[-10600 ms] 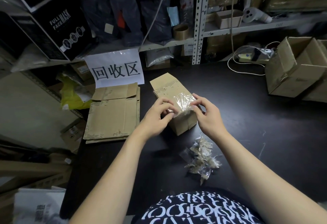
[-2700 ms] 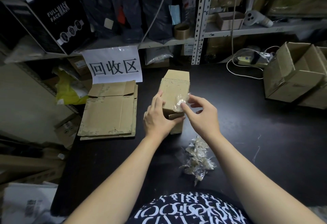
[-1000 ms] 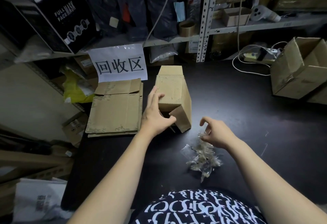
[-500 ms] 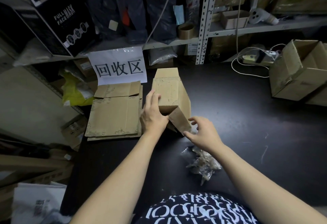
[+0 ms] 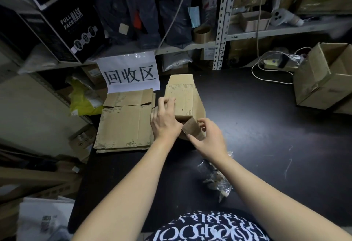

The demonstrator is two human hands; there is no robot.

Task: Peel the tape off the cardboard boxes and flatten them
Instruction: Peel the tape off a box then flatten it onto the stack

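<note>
- i see the cardboard box point(image 5: 182, 98) lying on its side at the centre of the frame on the black table point(image 5: 266, 126), its open end towards the camera.
- my left hand point(image 5: 163, 122) grips the box at its near left corner, fingers curled over the top face.
- my right hand point(image 5: 207, 138) pinches the flap point(image 5: 192, 130) at the open end, thumb on the near side and fingers behind it; the flap stands angled out from the box.
- a wad of peeled tape point(image 5: 217, 179) lies on the table just below and right of centre, partly under my right forearm.
- a stack of flattened cardboard point(image 5: 123, 124) lies left of centre, just beside the box and my left hand.
- a white sign point(image 5: 131, 73) with three printed characters hangs above that stack.
- an open box point(image 5: 323, 77) sits at the right edge of the frame, well apart from my hands.
- a white cable point(image 5: 266, 73) loops on the table near it.
- a roll of tape point(image 5: 202, 35) stands on the shelf at top centre.
</note>
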